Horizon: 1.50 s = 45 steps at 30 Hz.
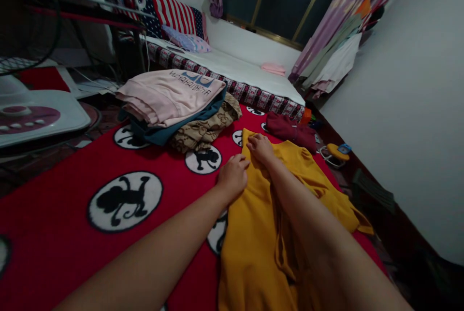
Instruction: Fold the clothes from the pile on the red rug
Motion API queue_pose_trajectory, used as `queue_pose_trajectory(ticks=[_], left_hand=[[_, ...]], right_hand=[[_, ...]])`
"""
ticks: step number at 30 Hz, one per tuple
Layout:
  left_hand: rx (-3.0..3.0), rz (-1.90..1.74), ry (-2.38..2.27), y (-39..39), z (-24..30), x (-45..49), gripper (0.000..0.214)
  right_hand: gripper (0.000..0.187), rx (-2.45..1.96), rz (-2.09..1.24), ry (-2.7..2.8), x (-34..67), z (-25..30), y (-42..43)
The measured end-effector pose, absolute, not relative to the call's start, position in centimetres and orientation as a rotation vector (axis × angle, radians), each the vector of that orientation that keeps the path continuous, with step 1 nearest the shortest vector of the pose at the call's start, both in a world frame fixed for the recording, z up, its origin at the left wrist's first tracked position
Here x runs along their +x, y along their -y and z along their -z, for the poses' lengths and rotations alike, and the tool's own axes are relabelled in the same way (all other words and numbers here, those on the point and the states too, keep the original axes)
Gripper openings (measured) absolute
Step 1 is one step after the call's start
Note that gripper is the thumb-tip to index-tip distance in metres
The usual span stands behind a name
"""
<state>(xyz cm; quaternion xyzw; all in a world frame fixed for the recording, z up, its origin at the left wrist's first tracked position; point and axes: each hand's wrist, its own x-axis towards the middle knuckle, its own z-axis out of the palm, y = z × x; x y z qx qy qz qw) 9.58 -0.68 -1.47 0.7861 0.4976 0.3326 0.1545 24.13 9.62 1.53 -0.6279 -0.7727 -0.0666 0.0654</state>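
Observation:
A mustard-yellow garment [250, 233] lies spread on a red rug [58, 224] printed with black-and-white monkey circles. My left hand [234, 175] rests on the garment's left edge, fingers curled and pinching the fabric. Just beyond it, my right hand [260, 148] presses on the garment's far corner, its fingers bent down onto the cloth. Both forearms reach out over the garment from the near edge.
A stack of folded clothes [170, 96], pink on top, sits at the rug's far left. A dark red garment [292, 130] lies beyond the yellow one. A fan base [32, 118] stands at left, a low mattress [232, 67] behind, a wall on the right.

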Motion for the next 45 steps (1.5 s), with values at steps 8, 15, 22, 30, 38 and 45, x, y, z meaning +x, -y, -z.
queue_pose_trajectory(ticks=[8,15,22,30,38,45], left_hand=[[2.157,-1.057,-1.241,-1.5,2.3,8.2,0.026],[2.119,-1.109,-1.202,-1.5,2.4,8.2,0.023],[2.188,-1.041,-1.232,-0.9,2.0,8.0,0.023],[2.455,-0.706,-1.33,2.5,-1.3,9.6,0.034],[2.592,-0.637,-1.135,5.7,1.6,12.4,0.054],[2.615,-0.647,-1.133,5.4,1.9,12.2,0.054]], right_hand=[[0.029,-1.857,0.026,2.482,23.7,-4.1,-6.5],[0.026,-1.333,-0.373,2.573,20.8,-7.6,12.5],[0.017,-1.455,-0.14,2.895,18.6,-3.8,22.4],[0.003,-1.493,-0.663,2.49,19.7,-5.5,22.6],[0.028,-2.329,0.134,1.908,29.7,-5.5,19.5],[0.043,-2.287,-0.146,2.091,30.2,-5.6,21.0]])
